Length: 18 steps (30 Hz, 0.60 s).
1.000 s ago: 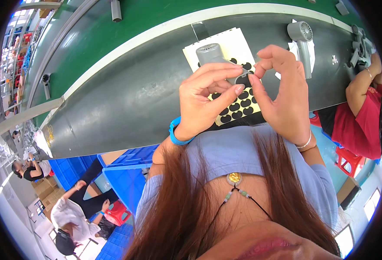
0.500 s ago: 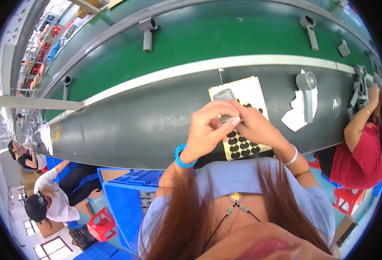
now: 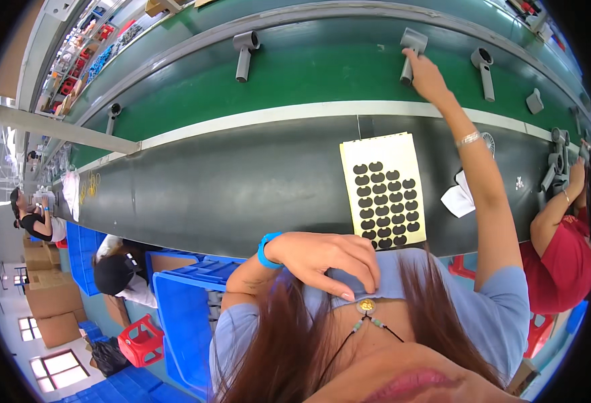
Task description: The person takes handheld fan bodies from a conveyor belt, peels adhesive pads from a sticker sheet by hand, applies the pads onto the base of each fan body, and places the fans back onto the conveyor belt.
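My right hand [image 3: 427, 77] is stretched over the green conveyor belt, its fingers closed around the handle of a grey handheld fan housing [image 3: 413, 40]. Close to my chest, my left hand [image 3: 329, 263] hangs with loosely bent fingers, thumb apart, holding nothing visible. Beyond it, on the dark bench, lies a pale yellow sheet [image 3: 377, 149] carrying rows of black rounded stickers; several spots at its top are bare. To the right of the sheet, my right forearm hides most of a grey fan with a round grille [image 3: 488, 143]. White paper [image 3: 459, 196] lies beside that arm.
More grey housings lie on the belt, one left [image 3: 244, 56] and one right [image 3: 484, 72]. A white rail [image 3: 255, 122] divides belt and bench. A blue crate [image 3: 174, 316] stands left of me. At the right, a co-worker in red [image 3: 564, 255] sits near more grey parts.
Both hands were together over the sticker sheet around a grey piece. Now my right hand has reached out to the belt with the fan housing, and my left has drawn back to my chest.
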Available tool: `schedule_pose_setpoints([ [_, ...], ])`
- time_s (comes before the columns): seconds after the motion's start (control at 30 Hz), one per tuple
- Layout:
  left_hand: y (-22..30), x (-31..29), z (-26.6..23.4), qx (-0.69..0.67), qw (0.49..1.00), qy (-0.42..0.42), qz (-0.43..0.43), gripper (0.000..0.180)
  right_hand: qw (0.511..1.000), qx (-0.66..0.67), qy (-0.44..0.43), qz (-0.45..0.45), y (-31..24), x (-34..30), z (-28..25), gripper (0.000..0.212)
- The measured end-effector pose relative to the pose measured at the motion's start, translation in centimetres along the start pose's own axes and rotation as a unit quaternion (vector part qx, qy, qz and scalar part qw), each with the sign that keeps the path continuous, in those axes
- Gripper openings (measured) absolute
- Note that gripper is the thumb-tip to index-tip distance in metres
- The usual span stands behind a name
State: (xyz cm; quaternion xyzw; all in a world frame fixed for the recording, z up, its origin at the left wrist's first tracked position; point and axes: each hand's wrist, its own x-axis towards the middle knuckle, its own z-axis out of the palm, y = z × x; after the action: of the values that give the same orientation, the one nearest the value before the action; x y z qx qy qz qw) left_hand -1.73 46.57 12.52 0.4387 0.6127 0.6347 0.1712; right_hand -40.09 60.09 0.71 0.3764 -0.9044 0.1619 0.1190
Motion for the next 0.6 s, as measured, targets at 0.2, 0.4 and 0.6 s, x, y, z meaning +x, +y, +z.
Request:
schedule_pose_setpoints([
  [0.2, -1.5, -0.3, -0.3, -0.060, 0.997, -0.005, 0.056, 0.026, 0.990, 0.101, 0.088, -0.033, -4.4, -2.3, -3.3, 0.049],
  [0.4, -0.5, 0.7, -1.2, 0.069, 0.997, -0.021, 0.036, 0.028, 0.955, 0.288, -0.044, -0.057, -11.5, -12.9, -5.9, 0.018],
  [0.6, -1.0, 1.7, -0.8, 0.026, 0.999, -0.037, 0.015, 0.024, 0.945, 0.291, -0.121, 0.082, -15.4, -18.2, -5.6, 0.020],
])
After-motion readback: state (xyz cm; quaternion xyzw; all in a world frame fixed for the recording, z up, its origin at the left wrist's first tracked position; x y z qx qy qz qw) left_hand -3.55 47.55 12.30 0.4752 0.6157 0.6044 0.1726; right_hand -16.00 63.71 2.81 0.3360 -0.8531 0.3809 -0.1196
